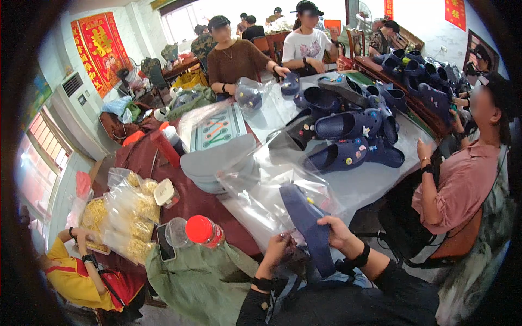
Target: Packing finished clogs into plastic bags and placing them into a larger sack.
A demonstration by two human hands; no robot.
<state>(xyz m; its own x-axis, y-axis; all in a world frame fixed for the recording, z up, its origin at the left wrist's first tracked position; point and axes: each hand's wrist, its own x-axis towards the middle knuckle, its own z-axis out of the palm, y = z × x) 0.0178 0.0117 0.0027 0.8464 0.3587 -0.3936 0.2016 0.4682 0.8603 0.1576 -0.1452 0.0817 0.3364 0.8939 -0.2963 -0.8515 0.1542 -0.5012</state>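
Note:
A dark blue clog shoe (305, 217) stands on edge in front of me, its sole toward me, partly inside a clear plastic bag (255, 201). My right hand (335, 230) grips the shoe's right side near the middle. My left hand (276, 248) pinches the bag's edge beside the shoe's lower left. Both wrists wear dark bands.
A pile of blue clogs (348, 130) with small charms covers the table's far right. Grey flat pieces (217, 160) are stacked mid-table. A red-capped bottle (204, 231), a phone (165, 243) and bags of yellow bits (128, 214) lie left. Several people sit around the table.

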